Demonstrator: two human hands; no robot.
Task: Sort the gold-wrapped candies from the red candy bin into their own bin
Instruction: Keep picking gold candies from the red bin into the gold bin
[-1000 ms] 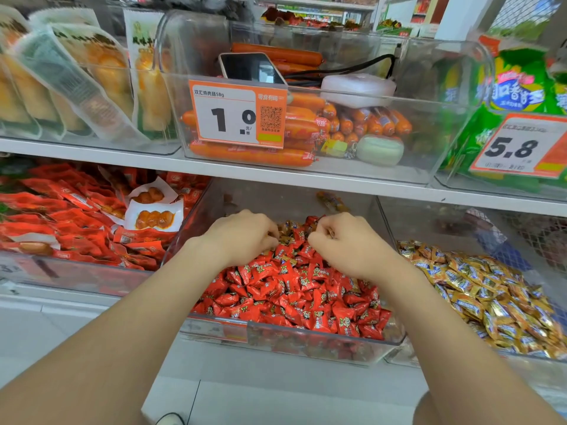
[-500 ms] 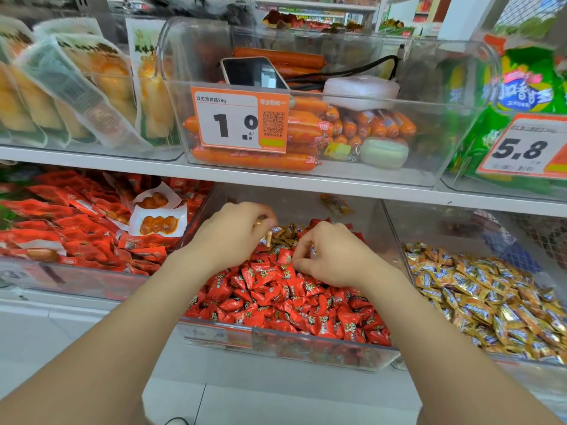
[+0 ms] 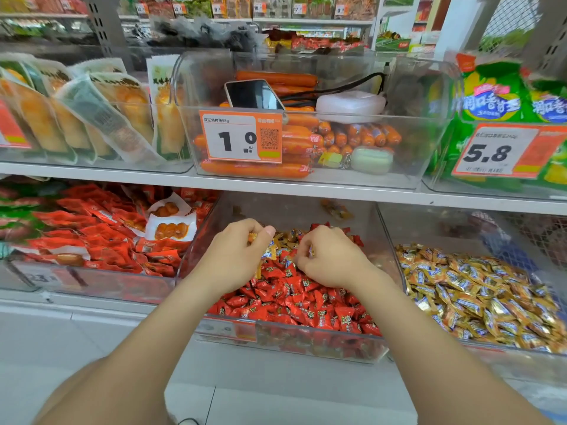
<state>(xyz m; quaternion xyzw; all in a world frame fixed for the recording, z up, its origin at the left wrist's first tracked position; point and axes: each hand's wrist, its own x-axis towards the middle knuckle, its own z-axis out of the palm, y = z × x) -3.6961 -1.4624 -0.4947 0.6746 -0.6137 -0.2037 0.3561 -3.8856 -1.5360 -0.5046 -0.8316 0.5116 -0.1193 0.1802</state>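
Observation:
Both hands are inside the clear red candy bin [image 3: 291, 338] on the lower shelf. Red-wrapped candies [image 3: 294, 305] fill its front; a cluster of gold-wrapped candies [image 3: 287, 237] lies toward the back between my hands. My left hand [image 3: 236, 256] is curled and holds gold-wrapped candies, with wrappers showing at its thumb and below the fingers. My right hand [image 3: 328, 259] is curled over the pile with its fingertips pinching a wrapper; the wrapper's colour is mostly hidden. The gold candy bin [image 3: 386, 228] stands directly to the right, heaped with gold candies [image 3: 478, 292].
A bin of red snack packets [image 3: 92, 237] sits to the left. The shelf above [image 3: 276, 187] overhangs the bins and carries a clear sausage bin [image 3: 310, 142] with a phone [image 3: 253, 95] and price tags. White floor lies below.
My left hand has lifted slightly with gold candies now visible in its grip. My right hand has shifted a little toward the gold cluster. The view has tilted upward.

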